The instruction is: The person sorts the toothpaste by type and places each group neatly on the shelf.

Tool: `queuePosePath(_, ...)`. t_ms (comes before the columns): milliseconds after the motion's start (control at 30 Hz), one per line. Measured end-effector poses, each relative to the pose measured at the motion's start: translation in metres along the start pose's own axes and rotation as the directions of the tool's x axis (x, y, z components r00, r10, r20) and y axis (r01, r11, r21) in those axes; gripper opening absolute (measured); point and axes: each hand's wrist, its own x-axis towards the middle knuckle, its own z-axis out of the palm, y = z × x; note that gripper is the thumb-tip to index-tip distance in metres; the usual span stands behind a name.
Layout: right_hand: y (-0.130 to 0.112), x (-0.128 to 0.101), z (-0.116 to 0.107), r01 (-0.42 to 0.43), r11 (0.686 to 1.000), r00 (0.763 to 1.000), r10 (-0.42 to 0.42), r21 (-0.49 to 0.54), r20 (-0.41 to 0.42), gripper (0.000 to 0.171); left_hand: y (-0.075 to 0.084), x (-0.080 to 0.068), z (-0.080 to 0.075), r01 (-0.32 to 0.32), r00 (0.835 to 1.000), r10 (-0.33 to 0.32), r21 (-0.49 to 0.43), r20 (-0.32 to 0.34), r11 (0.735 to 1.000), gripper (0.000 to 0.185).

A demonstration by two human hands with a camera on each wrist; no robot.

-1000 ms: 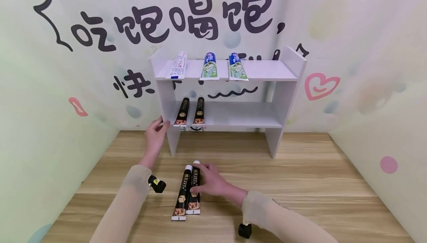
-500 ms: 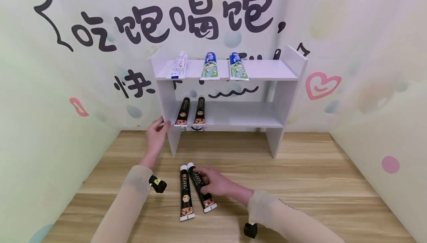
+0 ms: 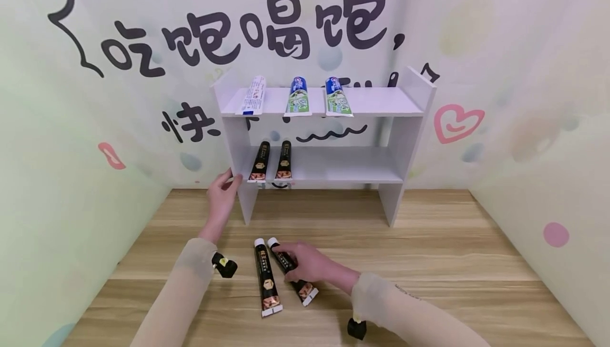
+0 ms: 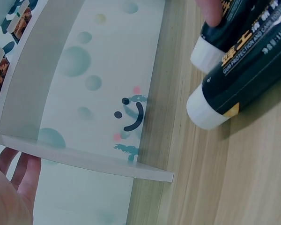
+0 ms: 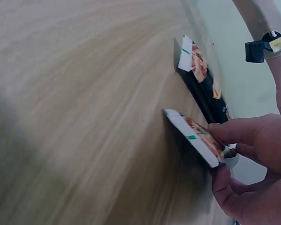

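Note:
My right hand [image 3: 307, 262] grips a black toothpaste tube [image 3: 305, 290] with a white cap, thumb on one side and fingers on the other. The tube lies slanted, crimped end toward the front right; in the right wrist view that white end [image 5: 189, 137] shows beside the thumb. Just left of it, a second black toothpaste tube [image 3: 267, 278] lies on the wooden table. My left hand [image 3: 221, 198] holds the left side panel of a white two-tier shelf [image 3: 345, 164], its fingers and thumb on either side of the panel [image 4: 84, 159] in the left wrist view.
Two black tubes [image 3: 259, 162] lie on the shelf's lower board at the left. On the top board are a white tube [image 3: 253, 95] and two blue-green tubes [image 3: 297, 97]. A printed wall stands close behind the shelf.
The two black tubes on the table have separated and turned, the gripped one swinging its crimped end to the right with my right hand. My left hand stays on the shelf.

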Motion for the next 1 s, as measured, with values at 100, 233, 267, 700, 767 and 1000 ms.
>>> queuePosePath(100, 0.001, -0.002, -0.003, -0.024, 0.999, 1.0, 0.024, -0.023, 0.016, 0.071, 0.0, 0.0, 0.0, -0.004, 1.0, 0.004, 0.006, 0.001, 1.0, 0.043)
queuePosePath(233, 0.005, -0.006, -0.009, -0.007, 0.999, 1.0, 0.008, -0.033, 0.029, 0.067, -0.001, 0.0, 0.0, 0.003, 1.0, -0.003, 0.012, -0.003, 1.0, 0.043)
queuePosePath(267, 0.007, -0.007, -0.011, 0.002, 1.0, 0.999, -0.001, -0.014, 0.034, 0.066, -0.001, 0.0, 0.0, 0.006, 1.0, -0.006, 0.013, -0.003, 1.0, 0.043)
queuePosePath(700, 0.005, -0.022, -0.043, 0.094, 0.952, 0.988, -0.053, 0.293, -0.144, 0.062, -0.003, 0.001, 0.001, 0.004, 1.0, -0.004, -0.005, -0.01, 1.0, 0.044)
queuePosePath(767, 0.002, -0.024, -0.05, 0.116, 0.945, 0.982, -0.062, 0.305, -0.181, 0.062, -0.003, 0.002, 0.001, 0.005, 1.0, -0.005, -0.002, -0.015, 1.0, 0.044)
queuePosePath(1000, -0.012, -0.03, -0.079, 0.115, 0.942, 0.957, -0.02, 0.316, -0.29, 0.062, -0.004, 0.001, 0.001, 0.002, 1.0, -0.002, -0.005, -0.01, 1.0, 0.044)
